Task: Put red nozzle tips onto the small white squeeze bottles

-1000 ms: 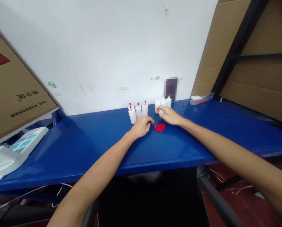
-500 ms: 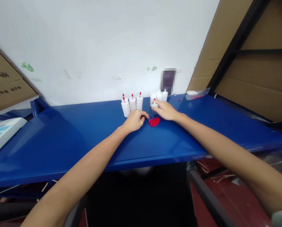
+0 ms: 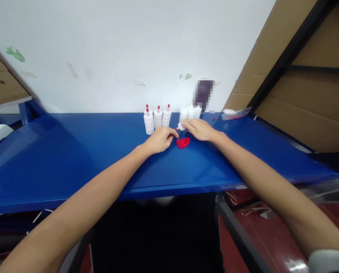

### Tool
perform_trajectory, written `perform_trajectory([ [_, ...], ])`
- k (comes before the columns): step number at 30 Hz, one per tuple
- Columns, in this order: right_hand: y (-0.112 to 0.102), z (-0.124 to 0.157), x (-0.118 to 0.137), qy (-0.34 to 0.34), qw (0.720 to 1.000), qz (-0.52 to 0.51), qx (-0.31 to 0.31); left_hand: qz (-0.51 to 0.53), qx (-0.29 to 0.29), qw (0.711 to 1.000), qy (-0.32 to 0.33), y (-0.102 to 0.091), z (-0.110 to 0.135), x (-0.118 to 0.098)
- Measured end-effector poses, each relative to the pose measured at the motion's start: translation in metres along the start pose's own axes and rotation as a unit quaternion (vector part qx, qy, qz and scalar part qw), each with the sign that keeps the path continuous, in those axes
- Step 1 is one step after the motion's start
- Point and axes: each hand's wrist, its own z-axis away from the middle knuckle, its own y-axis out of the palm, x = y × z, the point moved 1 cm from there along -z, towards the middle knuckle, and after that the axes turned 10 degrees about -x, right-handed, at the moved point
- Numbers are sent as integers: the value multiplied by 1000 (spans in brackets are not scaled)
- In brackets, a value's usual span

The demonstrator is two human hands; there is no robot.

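My right hand [image 3: 199, 129] grips a small white squeeze bottle [image 3: 181, 126]. The bottle is tilted, its red-tipped nozzle pointing left toward my other hand. Beside the nozzle is my left hand [image 3: 160, 139], its fingers curled and its fingertips at the edge of a pile of small red caps [image 3: 183, 143]. Whether a cap is between those fingertips is hidden. Several white bottles with red tips [image 3: 149, 124] stand upright behind my left hand. Behind my right hand stand more white bottles [image 3: 190, 113], with no red tips visible on them.
The blue table [image 3: 101, 151] runs up to a white wall panel [image 3: 115, 57]. One loose red cap [image 3: 214, 119] lies at the right rear, near a clear plastic bag [image 3: 236, 113]. A dark blurred-out object [image 3: 203, 93] leans on the wall. Cardboard [image 3: 308, 110] borders the right side.
The bottle in my right hand has gone from upright to tilted, its red tip now pointing left. My left hand stays by the caps. The camera view has shifted slightly.
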Motion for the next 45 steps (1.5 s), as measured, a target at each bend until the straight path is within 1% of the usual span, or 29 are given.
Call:
perform_trajectory([
  [2,0,-1,0,-18,1000,16,3,-6,2,1000,-3,-1,-1,-1],
  [4,1,-2,0,-23,1000,9,-2,-11,7,1000,-7,-1,-2,-1],
  [11,7,-5,1,-17,996,-57,-59,-23,13,1000,-9,-1,-1,-2],
  [14,6,-4,1,-1,993,-74,-88,-22,14,1000,-12,0,-1,-1],
  [17,2,-1,2,13,992,-106,-71,-11,4,1000,-21,1,0,1],
  [20,-2,2,2,-20,989,-127,-71,12,2,1000,-25,1,-1,2],
  [25,-2,4,2,-47,988,-137,-52,-14,10,1000,-17,-1,-2,1],
  [29,-1,3,3,-68,987,-139,-33,-14,14,1000,-12,-2,-2,0],
  [37,1,2,1,-69,988,-134,-25,-9,9,1000,-16,-2,-2,0],
  [42,4,0,-4,-27,991,-124,-52,11,-12,999,-30,-2,-2,2],
  [45,6,-1,-6,-16,988,-141,-61,15,-27,999,-31,-1,-1,3],
])
